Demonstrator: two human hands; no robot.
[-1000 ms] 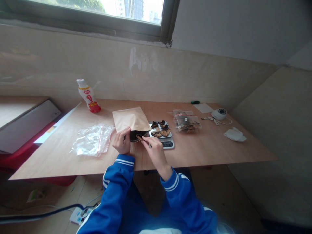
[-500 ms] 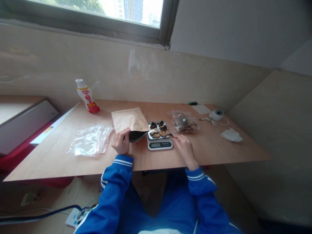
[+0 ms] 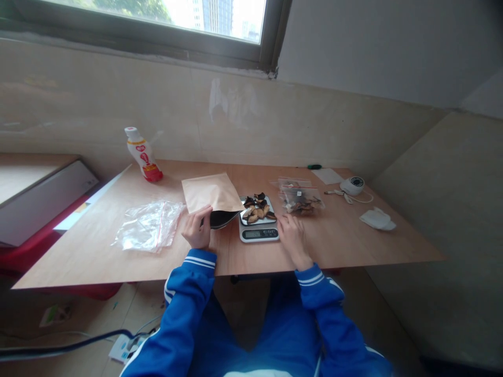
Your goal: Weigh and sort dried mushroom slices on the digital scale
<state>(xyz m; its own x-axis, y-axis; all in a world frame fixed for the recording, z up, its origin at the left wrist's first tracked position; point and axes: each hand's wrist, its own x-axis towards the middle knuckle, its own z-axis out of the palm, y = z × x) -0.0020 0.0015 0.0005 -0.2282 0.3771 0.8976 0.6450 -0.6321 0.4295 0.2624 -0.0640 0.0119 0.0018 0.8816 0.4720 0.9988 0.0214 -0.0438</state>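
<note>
A brown paper pouch (image 3: 212, 192) with a dark inside is held by my left hand (image 3: 197, 229) at its open mouth, which faces me. Right of it stands a small white digital scale (image 3: 259, 234). Several dark-edged dried slices (image 3: 257, 212) lie on its shiny top. My right hand (image 3: 291, 235) is beside the scale's right edge, close to the slices, fingers bent together; whether they hold anything is hidden. Behind that hand lie clear zip bags (image 3: 302, 201) with dried pieces inside.
Empty clear bags (image 3: 147, 228) lie on the left of the wooden table (image 3: 228, 256). A white and red bottle (image 3: 143, 157) stands at the back left. A white camera with a cable (image 3: 352, 186), white paper (image 3: 328, 176) and a crumpled tissue (image 3: 377, 219) are at the right.
The slice that was in my right hand now appears on the right side of the scale's top among the others. My left hand keeps its hold on the pouch.
</note>
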